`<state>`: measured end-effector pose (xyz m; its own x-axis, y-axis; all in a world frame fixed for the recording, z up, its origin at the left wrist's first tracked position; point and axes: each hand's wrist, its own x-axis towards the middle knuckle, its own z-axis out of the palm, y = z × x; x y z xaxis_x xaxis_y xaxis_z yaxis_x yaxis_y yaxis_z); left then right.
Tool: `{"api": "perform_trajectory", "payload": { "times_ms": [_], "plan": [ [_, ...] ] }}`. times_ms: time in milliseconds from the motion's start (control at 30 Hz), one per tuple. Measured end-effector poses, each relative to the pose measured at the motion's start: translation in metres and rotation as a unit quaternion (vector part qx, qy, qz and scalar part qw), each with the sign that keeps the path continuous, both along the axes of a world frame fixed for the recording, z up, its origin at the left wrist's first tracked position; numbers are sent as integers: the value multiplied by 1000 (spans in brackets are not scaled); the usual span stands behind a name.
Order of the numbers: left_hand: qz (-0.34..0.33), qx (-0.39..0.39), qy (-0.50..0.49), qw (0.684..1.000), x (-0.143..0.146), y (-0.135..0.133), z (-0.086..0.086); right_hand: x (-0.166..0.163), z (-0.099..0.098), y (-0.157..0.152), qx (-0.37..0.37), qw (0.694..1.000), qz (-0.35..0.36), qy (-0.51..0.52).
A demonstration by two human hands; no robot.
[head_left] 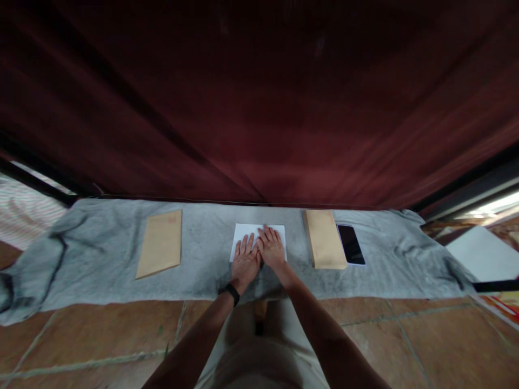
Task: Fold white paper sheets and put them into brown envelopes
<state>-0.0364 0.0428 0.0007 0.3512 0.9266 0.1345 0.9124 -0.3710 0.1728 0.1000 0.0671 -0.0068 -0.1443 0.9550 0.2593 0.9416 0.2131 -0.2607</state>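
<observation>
A white sheet of paper lies on the grey cloth in front of me, partly covered by both hands. My left hand rests flat on its lower middle, fingers spread and pointing away from me. Beside it, my right hand lies flat on the right half of the sheet, its fingers stretched out. The two hands touch or overlap slightly near the thumbs. Neither one grips anything. Whether the paper is folded or a single layer, I cannot tell.
A brown envelope lies to the left. On the right is a stack of brown envelopes, with a dark-screened phone beside it. Grey cloth covers the narrow surface. A dark red curtain hangs behind it.
</observation>
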Motion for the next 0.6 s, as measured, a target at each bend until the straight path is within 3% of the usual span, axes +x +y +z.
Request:
{"api": "perform_trajectory", "payload": {
  "times_ms": [300,600],
  "plan": [
    [13,14,-25,1000,1,-2,1,41,-9,3,14,997,-81,-10],
    [102,46,-38,993,-14,-4,-1,39,-10,2,19,996,-91,-2]
  ]
}}
